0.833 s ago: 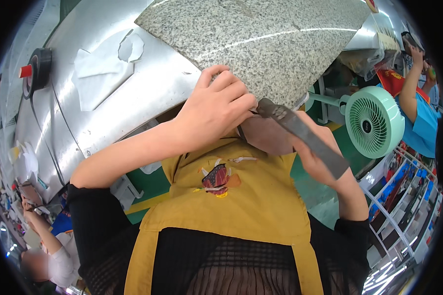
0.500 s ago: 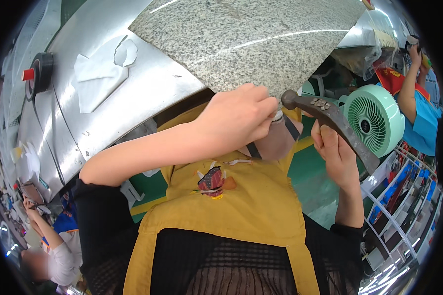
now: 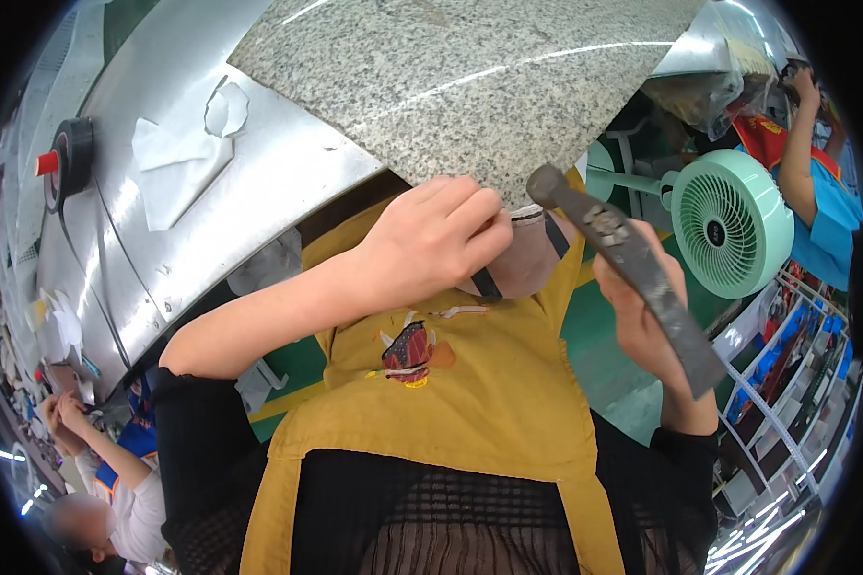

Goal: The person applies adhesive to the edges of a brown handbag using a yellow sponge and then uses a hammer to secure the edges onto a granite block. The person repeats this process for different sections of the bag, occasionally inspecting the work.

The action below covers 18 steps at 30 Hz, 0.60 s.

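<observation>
At the far left, a black roll of tape (image 3: 72, 158) with a red core sits on the shiny metal table (image 3: 288, 168), and a torn scrap of white paper (image 3: 177, 158) lies flat just to its right. Low in the left corner, another person's clasped hands (image 3: 62, 414) show beside the table edge. A speckled granite slab (image 3: 470, 86) overhangs the metal surface toward the wearer.

The left hand (image 3: 431, 240) is curled at the slab's near edge, fingers closed around the top of a pinkish piece with a dark strap (image 3: 513, 264); what exactly that piece is stays unclear, since the hand covers most of it. Below lies the wearer's mustard-yellow apron (image 3: 451, 402) with a small red emblem.

To the right, the right hand (image 3: 647, 321) is clenched around the handle of a dark metal hammer (image 3: 628, 268), whose head points up, close to the slab's edge and just beside the left hand. Further right stands a mint-green fan (image 3: 729, 222), and behind it another person in a blue top with a red vest (image 3: 815, 192).
</observation>
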{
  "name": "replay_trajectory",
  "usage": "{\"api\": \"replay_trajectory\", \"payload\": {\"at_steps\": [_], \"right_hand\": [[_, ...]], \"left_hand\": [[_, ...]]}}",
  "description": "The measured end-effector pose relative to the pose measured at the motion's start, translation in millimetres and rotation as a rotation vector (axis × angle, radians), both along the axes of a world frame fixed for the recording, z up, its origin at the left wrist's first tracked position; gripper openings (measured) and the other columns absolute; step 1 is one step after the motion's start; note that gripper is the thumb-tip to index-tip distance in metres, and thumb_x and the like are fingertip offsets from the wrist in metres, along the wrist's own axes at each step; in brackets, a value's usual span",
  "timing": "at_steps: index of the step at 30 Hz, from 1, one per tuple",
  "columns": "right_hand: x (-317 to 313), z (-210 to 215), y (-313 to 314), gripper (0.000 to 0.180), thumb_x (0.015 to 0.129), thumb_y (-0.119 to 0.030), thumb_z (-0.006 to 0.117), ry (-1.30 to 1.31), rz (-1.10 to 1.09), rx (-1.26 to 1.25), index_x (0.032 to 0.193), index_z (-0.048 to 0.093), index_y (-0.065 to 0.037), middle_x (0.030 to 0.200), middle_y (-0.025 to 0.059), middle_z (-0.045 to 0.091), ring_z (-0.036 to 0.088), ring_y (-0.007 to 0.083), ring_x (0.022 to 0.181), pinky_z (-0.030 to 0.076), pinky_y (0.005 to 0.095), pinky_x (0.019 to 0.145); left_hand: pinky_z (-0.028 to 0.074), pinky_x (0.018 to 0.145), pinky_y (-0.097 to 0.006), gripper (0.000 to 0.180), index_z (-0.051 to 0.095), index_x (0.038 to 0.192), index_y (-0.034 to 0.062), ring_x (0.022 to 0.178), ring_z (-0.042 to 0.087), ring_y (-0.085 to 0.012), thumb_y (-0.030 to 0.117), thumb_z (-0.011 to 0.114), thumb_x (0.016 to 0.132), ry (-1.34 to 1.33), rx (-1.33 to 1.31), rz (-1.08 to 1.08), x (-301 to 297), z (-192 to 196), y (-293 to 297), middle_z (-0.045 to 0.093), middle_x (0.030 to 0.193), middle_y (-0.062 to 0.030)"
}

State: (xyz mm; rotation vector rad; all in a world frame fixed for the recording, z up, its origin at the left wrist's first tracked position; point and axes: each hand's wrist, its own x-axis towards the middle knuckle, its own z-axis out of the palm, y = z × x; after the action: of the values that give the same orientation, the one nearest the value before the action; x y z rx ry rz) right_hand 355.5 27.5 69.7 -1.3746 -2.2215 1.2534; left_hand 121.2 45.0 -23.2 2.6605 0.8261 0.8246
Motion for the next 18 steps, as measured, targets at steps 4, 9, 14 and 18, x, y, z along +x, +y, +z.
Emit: {"api": "replay_trajectory", "payload": {"at_steps": [4,9,14,18], "right_hand": [[-2.5,0.2,4.9,0.03,0.085,-0.002,0.053,-0.071,0.055,-0.085,0.114,0.049,0.001,0.09,0.0168,0.057,0.058,0.0345,0.077,0.047,0.037,0.065],[-7.9,6.0,5.4,0.038,0.08,-0.002,0.056,-0.055,0.024,0.001,0.117,0.046,-0.001,0.091,0.0177,0.058,0.06,0.0354,0.08,0.048,0.0377,0.066],[-13.5,-3.9,5.9,0.032,0.084,0.001,0.054,-0.031,0.051,-0.027,0.116,0.049,-0.001,0.088,0.0188,0.057,0.057,0.0406,0.076,0.045,0.0344,0.064],[-11.2,-0.8,5.9,0.03,0.085,-0.003,0.055,0.004,-0.019,-0.086,0.115,0.05,-0.002,0.087,0.0182,0.057,0.058,0.0384,0.073,0.045,0.0334,0.063]], "left_hand": [[0.045,0.069,-0.029,0.028,0.059,0.092,0.0057,0.077,0.053,-0.0179,0.012,0.061,0.065,0.064,0.107,-0.007,-0.1,0.1,4.9,0.053,0.086,-0.0028],[0.042,0.085,-0.036,0.021,0.06,0.088,0.0092,0.082,0.053,-0.0161,0.012,0.062,0.067,0.046,0.176,0.064,2.2,1.6,1.2,0.054,0.084,0.0003],[0.039,0.093,-0.041,0.018,0.061,0.085,0.0112,0.083,0.053,-0.0155,0.012,0.063,0.067,-0.035,-0.126,0.097,-7.6,5.1,5.9,0.053,0.084,0.0016],[0.038,0.095,-0.042,0.02,0.063,0.087,0.0125,0.086,0.053,-0.0174,0.01,0.068,0.067,0.041,0.031,0.016,-12.7,2.0,5.6,0.054,0.084,0.001]]}}
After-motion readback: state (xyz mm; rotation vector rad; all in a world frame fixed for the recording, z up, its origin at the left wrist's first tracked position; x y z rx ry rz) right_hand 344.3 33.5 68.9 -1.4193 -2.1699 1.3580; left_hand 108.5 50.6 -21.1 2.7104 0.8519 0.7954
